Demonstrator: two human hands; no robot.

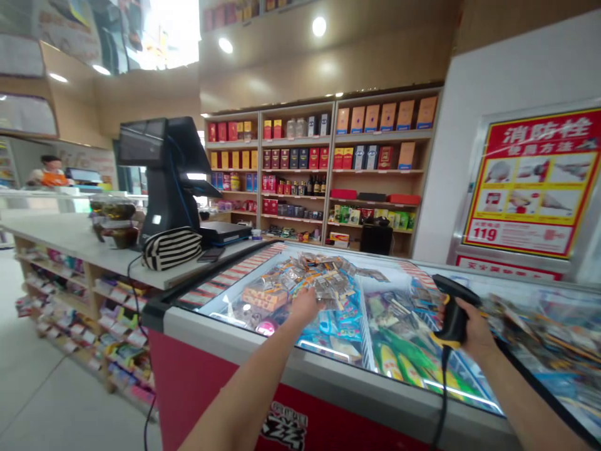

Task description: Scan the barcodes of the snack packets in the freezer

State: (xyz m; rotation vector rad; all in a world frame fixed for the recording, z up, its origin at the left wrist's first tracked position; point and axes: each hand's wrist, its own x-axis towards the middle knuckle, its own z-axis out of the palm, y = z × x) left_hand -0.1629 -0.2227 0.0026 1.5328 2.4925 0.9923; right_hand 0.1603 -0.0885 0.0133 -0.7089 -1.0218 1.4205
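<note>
Nearest to the camera, the two bare forearms reach over a chest freezer (197, 369) with a red front and a glass top. The right hand (474, 332) grasps a black and yellow barcode scanner (455, 308) by its handle, with the fingers wrapped around it; the scanner is upright above the freezer, and from its lower end a black cable (444, 382) hangs down. The left hand (306, 305) is at the near edge of a pile of small clear packets (323, 269), which lies spread on the left part of the glass; whether its fingers are closed on one packet, I cannot tell. At the right side, beyond the right forearm, many more packets (539, 335) are heaped, and their print is too blurred to read. Through the glass, green and yellow bags (404, 360) and blue bags (345, 322) are seen inside the freezer. To the left, just beside the freezer, a white surface (61, 222) carries a black and white striped pouch (173, 248) and, behind it, a tall black checkout terminal (157, 181). Farther, a red and yellow poster (535, 185) hangs on the right wall, and shelves (297, 141) hold rows of boxes and bottles. Far at the left is another person (55, 178) in orange clothing.
</note>
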